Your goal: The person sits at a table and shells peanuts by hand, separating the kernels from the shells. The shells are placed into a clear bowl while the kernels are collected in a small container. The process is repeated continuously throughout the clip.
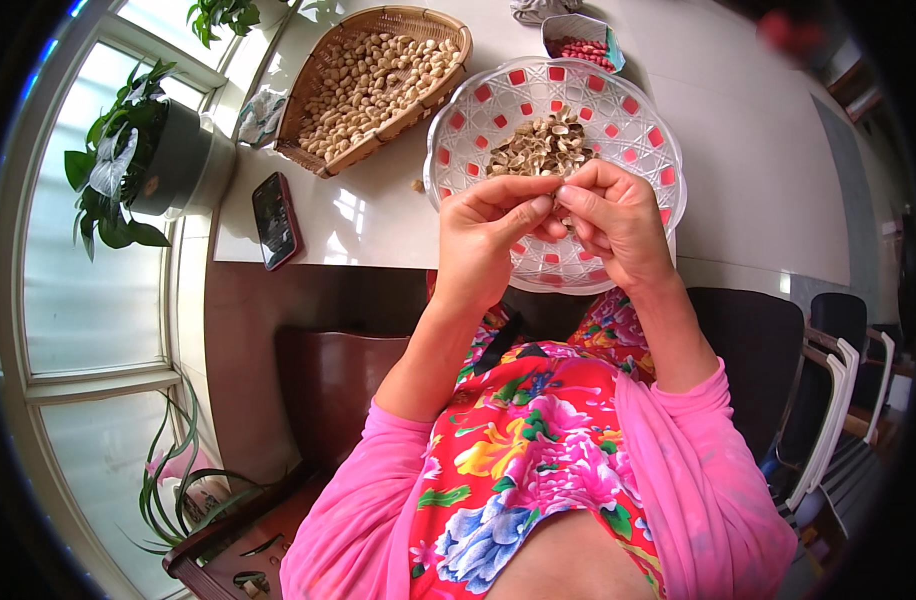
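My left hand [488, 225] and my right hand [619, 221] meet fingertip to fingertip over a clear plastic tray with red squares [458, 116]. Both pinch a small thing between them, probably a peanut, mostly hidden by the fingers. Broken peanut shells [537, 146] lie heaped in the tray, just beyond my hands. To the upper left, a woven bamboo basket [375, 146] holds many unshelled peanuts [375, 82]. Behind the tray stands a small open box [612, 37] with red-skinned peanut kernels [580, 51] in it.
A smartphone [276, 221] lies near the left front of the pale table [375, 240]. A crumpled cloth [261, 118] and a potted plant [169, 157] are beside the basket. One loose peanut [417, 185] rests left of the tray. Dark chairs [750, 352] stand at the right.
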### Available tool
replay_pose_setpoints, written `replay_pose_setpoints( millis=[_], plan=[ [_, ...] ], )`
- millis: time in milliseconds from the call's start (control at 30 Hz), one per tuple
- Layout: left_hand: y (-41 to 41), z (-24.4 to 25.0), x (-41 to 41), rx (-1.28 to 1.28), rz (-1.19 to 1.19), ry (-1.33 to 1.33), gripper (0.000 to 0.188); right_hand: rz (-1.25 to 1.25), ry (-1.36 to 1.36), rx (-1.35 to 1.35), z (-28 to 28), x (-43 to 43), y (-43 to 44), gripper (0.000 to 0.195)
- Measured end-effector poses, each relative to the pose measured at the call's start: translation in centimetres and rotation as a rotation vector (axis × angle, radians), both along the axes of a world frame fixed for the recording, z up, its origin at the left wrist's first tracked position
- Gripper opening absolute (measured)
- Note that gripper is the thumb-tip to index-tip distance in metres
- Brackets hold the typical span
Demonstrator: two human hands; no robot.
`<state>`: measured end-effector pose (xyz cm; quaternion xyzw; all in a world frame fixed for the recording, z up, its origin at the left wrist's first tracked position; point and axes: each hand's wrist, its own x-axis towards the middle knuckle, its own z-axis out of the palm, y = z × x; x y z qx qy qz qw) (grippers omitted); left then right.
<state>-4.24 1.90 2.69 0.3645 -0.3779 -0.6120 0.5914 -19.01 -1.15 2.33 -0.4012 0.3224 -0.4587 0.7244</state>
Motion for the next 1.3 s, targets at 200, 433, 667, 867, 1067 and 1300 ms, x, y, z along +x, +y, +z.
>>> replay_pose_setpoints(
  millis=[200,433,667,867,1067,1300],
  plan=[
    [0.1,0.1,-0.3,-0.019,0.031,-0.014,0.016,-0.002,-0.099,0.089,-0.3,0.0,0.0,0.005],
    [0.1,-0.2,-0.9,-0.251,0.217,-0.358,0.016,0.018,-0.185,0.168,0.0,0.5,0.4,0.009],
    [-0.3,-0.7,-1.0,-0.368,0.271,-0.496,0.017,0.019,-0.221,0.213,0.0,0.8,0.4,0.01],
    [-0.2,-0.1,-1.3,-0.408,0.29,-0.649,0.019,0.049,-0.244,0.212,-0.3,0.5,0.1,0.012],
    [-0.1,0.3,-1.6,-0.519,0.336,-0.835,0.018,0.02,-0.222,0.202,-0.1,0.5,0.5,0.014],
    [-0.1,0.7,-1.6,-0.482,0.351,-0.831,0.02,0.009,-0.223,0.223,-0.3,0.5,0.4,0.015]
  ],
)
